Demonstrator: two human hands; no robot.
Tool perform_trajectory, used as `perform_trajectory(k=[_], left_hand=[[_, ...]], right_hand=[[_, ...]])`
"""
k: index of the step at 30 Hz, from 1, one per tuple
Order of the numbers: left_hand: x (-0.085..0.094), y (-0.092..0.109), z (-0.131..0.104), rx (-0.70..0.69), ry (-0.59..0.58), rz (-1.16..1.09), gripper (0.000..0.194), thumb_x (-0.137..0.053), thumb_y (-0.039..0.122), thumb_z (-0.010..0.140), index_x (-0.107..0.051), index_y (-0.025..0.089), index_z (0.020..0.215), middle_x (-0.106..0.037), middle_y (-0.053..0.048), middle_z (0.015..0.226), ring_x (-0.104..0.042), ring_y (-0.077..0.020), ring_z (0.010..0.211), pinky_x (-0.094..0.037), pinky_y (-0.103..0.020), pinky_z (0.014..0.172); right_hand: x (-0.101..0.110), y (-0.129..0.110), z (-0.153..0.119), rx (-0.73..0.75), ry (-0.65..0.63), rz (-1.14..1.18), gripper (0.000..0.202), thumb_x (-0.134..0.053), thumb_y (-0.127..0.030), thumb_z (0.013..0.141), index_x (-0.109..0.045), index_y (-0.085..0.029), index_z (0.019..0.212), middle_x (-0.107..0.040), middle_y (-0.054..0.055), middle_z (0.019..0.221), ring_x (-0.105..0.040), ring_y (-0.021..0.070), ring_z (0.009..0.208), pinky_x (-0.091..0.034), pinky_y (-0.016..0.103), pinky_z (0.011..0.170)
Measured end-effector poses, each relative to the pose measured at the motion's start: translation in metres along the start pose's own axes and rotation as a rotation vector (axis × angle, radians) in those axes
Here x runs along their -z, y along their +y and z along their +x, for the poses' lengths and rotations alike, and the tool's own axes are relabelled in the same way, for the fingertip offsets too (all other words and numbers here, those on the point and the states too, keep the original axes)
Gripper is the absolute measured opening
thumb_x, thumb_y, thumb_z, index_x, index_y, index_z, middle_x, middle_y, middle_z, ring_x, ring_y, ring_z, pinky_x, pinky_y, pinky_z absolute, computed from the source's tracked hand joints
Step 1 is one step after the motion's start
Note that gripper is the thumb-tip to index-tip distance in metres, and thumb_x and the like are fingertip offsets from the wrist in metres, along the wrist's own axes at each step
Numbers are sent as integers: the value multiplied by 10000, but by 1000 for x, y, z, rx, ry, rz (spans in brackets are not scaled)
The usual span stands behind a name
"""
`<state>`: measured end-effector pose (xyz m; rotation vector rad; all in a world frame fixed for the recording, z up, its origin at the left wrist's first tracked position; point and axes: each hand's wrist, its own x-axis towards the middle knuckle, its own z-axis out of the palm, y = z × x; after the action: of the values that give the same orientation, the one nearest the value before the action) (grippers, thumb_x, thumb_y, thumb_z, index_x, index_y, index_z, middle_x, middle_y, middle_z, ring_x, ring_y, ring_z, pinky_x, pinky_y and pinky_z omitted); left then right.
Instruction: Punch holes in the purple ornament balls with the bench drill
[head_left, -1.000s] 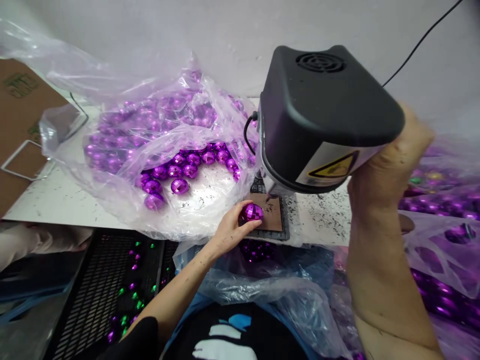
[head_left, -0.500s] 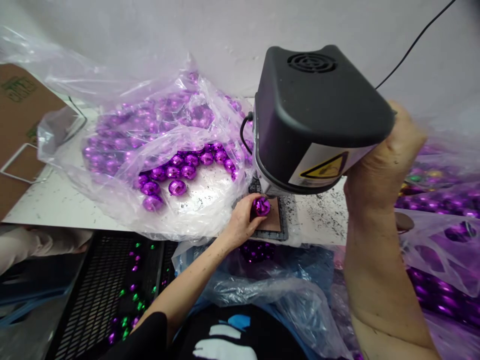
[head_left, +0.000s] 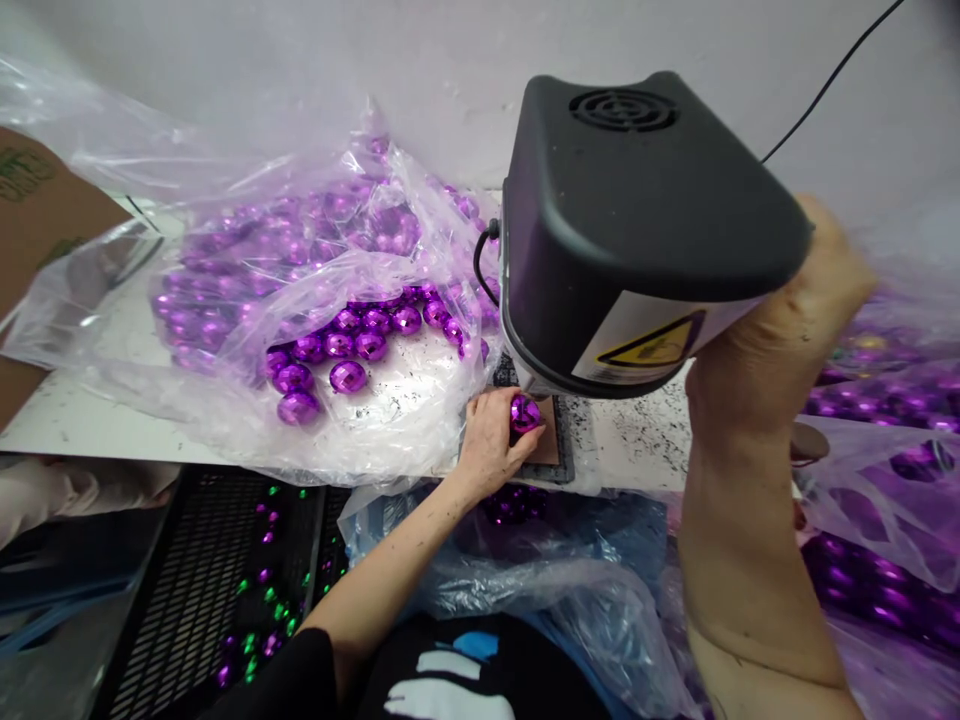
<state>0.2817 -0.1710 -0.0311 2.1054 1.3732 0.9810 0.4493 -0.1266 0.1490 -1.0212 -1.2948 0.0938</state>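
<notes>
A shiny purple bead [head_left: 526, 412] is between the thumb and fingers of my left hand [head_left: 495, 440], low in front of a black machine [head_left: 637, 200] with a yellow warning label. Under the bead lies a brown pad [head_left: 546, 445] on a dark base. My right hand [head_left: 787, 310] is at the machine's right side; its fingers are hidden behind the housing, so what they grip cannot be seen. Left of the machine, a clear plastic bag [head_left: 225, 400] holds strings of faceted purple beads [head_left: 370, 346], some showing at its opening.
A cardboard box [head_left: 37, 230] stands at the far left. Black mesh crates [head_left: 180, 580] with green and purple beads are below the white table [head_left: 622, 440]. Bagged purple beads [head_left: 885, 590] lie at the right. Another person's sleeve [head_left: 67, 490] shows at the left edge.
The fingers of my left hand have shifted slightly around the bead. My right wrist and the machine's top appear a little farther right and higher, with the view slightly shifted.
</notes>
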Motion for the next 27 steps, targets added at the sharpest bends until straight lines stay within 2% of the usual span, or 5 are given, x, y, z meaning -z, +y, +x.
perform_trajectory(k=[6, 12, 16, 19, 27], left_hand=[[1, -1, 0, -24, 8, 28, 358, -635, 329, 901, -497, 189, 1201, -616, -106, 1180, -536, -269, 1118, -360, -440, 1025], [2, 0, -1, -15, 5, 26, 357, -643, 337, 899, -500, 196, 1194, -621, -102, 1155, -541, -277, 1106, -358, -451, 1027], [1, -1, 0, -15, 0, 34, 360, -634, 340, 903, -492, 195, 1200, -608, -111, 1182, -533, -283, 1125, -359, -453, 1024], [1, -1, 0, -10, -10, 30, 374, -629, 340, 904, -484, 201, 1221, -598, -112, 1204, -527, -285, 1144, -360, -453, 1026], [1, -1, -1, -13, 9, 34, 378, -641, 330, 897, -490, 192, 1216, -610, -109, 1183, -537, -280, 1126, -365, -449, 1027]], right_hand=[[12, 1, -40, 167, 158, -144, 426, -511, -484, 947, -594, -122, 739, -410, -36, 576, -416, 3, 517, -291, 201, 544], [28, 15, -84, 336, 73, -121, 166, -576, -304, 874, -612, -149, 828, -546, -16, 625, -590, 104, 585, -408, 244, 519], [33, 19, -96, 311, 19, -172, 118, -580, -259, 851, -627, -177, 922, -570, -13, 647, -610, 126, 630, -456, 270, 544], [31, 20, -99, 306, 48, -151, 135, -576, -261, 854, -624, -194, 961, -572, -7, 651, -611, 138, 651, -478, 286, 568], [18, 23, -110, 238, 102, -47, 76, -539, -221, 843, -588, -187, 795, -494, -33, 571, -532, 97, 543, -486, 258, 531]])
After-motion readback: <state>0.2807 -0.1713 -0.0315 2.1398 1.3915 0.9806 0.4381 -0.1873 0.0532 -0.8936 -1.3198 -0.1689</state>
